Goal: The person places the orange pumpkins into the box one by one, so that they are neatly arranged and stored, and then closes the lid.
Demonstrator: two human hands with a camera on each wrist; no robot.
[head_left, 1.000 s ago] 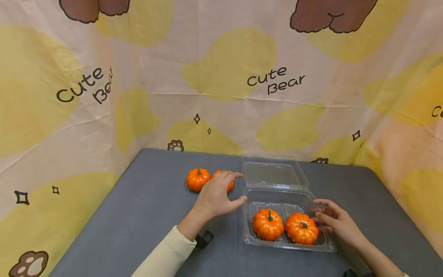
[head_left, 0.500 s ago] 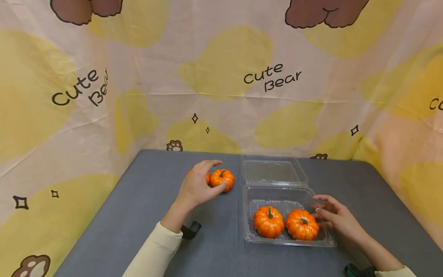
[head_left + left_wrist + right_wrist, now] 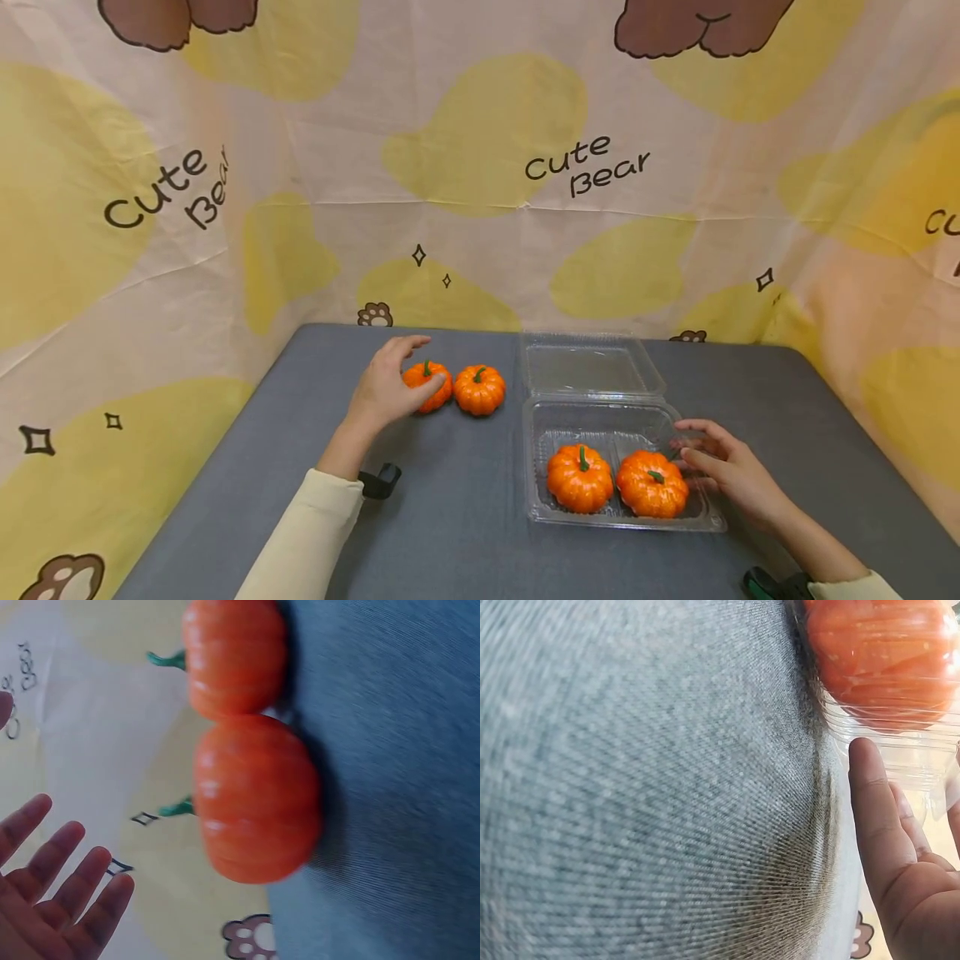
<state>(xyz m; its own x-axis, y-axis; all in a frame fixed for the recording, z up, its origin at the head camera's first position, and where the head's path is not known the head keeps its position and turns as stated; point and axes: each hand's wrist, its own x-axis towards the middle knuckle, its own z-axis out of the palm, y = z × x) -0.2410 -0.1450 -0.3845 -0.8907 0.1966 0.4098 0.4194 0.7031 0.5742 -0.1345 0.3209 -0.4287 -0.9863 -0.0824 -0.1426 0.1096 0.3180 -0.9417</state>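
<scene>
Just left of two orange toy pumpkins, my left hand [image 3: 386,387] is spread, its thumb overlapping the left pumpkin [image 3: 433,392] in the head view. The left wrist view shows a gap between its fingers [image 3: 101,907] and the nearer pumpkin [image 3: 255,802]. The other pumpkin [image 3: 480,390] sits right beside it on the table. My right hand [image 3: 731,471] rests at the right wall of a clear plastic clamshell box [image 3: 536,454], fingers straight along the outside. Inside the box are a pumpkin [image 3: 580,479] on the left and another pumpkin [image 3: 652,485] on the right.
The box's hinged lid [image 3: 588,371] lies folded back behind it on the grey table [image 3: 457,517]. A printed cloth [image 3: 480,167] hangs behind the table and along its sides. Dark straps [image 3: 381,481] are on both wrists.
My left hand has moved left from beside the box, past the right loose pumpkin to the left one, uncovering the right one. My right hand has stayed at the box.
</scene>
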